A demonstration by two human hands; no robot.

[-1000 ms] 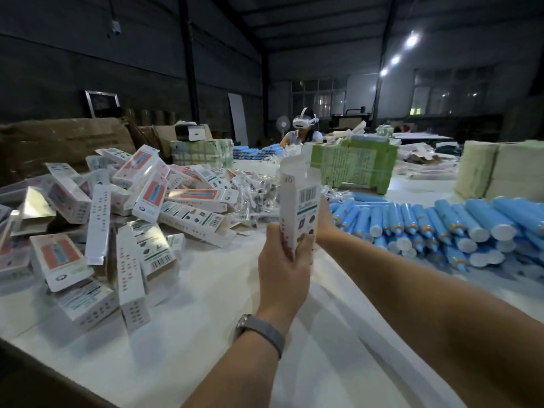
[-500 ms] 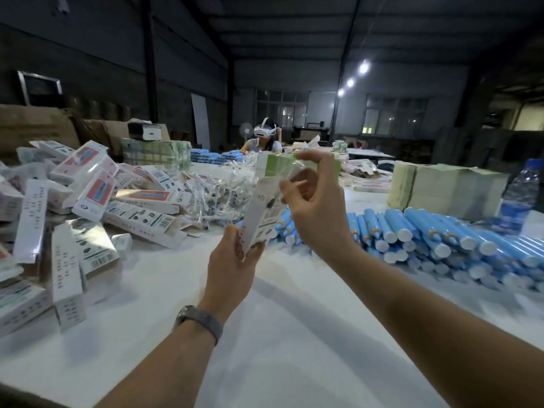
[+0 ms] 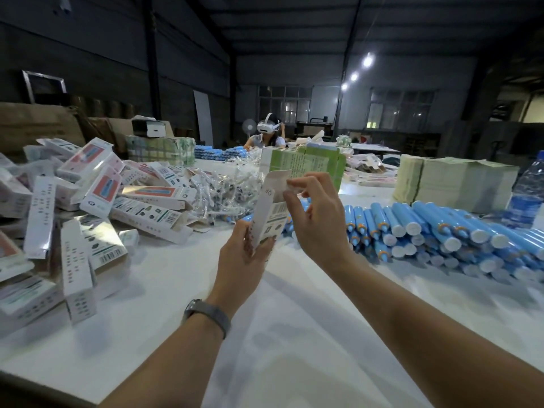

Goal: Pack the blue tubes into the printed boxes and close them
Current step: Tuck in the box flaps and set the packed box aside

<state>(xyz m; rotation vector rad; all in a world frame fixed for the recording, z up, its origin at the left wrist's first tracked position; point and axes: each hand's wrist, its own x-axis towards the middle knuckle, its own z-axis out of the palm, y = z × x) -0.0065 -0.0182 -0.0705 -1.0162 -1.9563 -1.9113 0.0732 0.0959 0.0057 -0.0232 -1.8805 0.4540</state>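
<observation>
My left hand (image 3: 243, 257) grips the lower end of a white printed box (image 3: 269, 213), held upright and tilted above the table. The box's top flap stands open. My right hand (image 3: 316, 214) is at the box's top end, thumb and fingers pinching its flap. Several blue tubes (image 3: 441, 231) with white caps lie stacked in rows on the table to the right. A heap of printed boxes (image 3: 88, 201) covers the table's left side.
A pile of small clear plastic bags (image 3: 223, 192) lies behind the box. Green leaflet stacks (image 3: 306, 163) and pale paper stacks (image 3: 453, 184) stand further back, a water bottle (image 3: 527, 192) at far right. A person wearing a headset (image 3: 266, 134) sits across the white table (image 3: 294, 334).
My right hand came from behind the box to its top end and now pinches the flap. The box tilted to the right. My view turned to the right, then back a little.
</observation>
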